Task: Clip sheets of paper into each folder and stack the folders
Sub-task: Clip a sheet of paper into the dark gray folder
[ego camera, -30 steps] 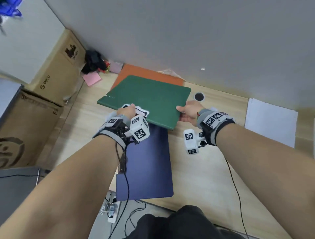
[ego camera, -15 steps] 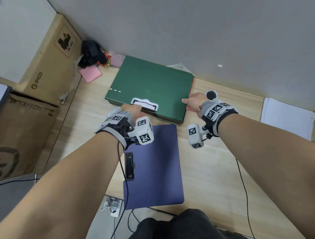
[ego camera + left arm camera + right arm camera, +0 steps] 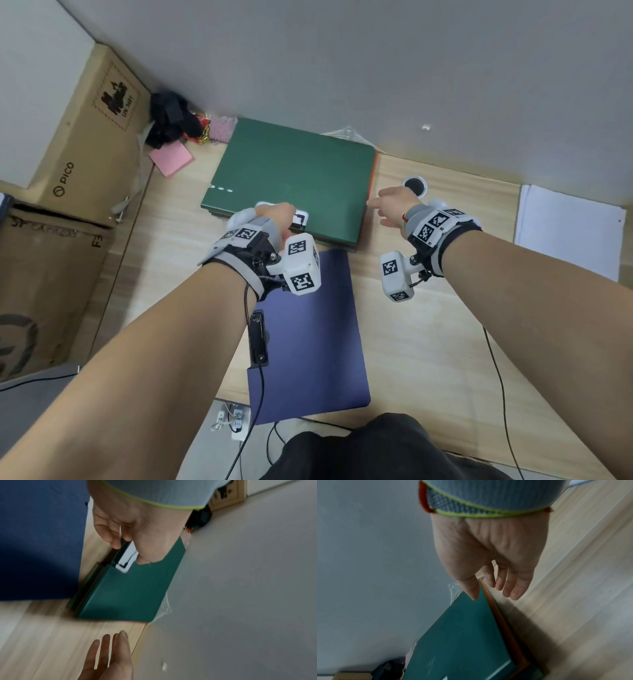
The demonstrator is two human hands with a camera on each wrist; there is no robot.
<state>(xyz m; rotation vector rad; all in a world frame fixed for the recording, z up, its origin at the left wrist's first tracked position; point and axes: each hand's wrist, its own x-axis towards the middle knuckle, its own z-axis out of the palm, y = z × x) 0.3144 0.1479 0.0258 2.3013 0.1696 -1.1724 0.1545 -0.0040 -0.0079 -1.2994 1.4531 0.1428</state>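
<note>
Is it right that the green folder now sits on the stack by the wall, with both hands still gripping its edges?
Not quite. The green folder does sit on the stack by the wall, and the left hand grips its near edge, but the right hand is open and clear of it, as the right wrist view shows.

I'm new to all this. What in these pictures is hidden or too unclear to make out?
- Green folder contents: cover closed in every view, so any clipped paper is hidden.
- Folders beneath it: only an orange edge and dark edges show; the count is unclear.
- White label: left hand covers part; any wording is unreadable.
- Blue folder: left arm hides its clip side in the head view.
</note>
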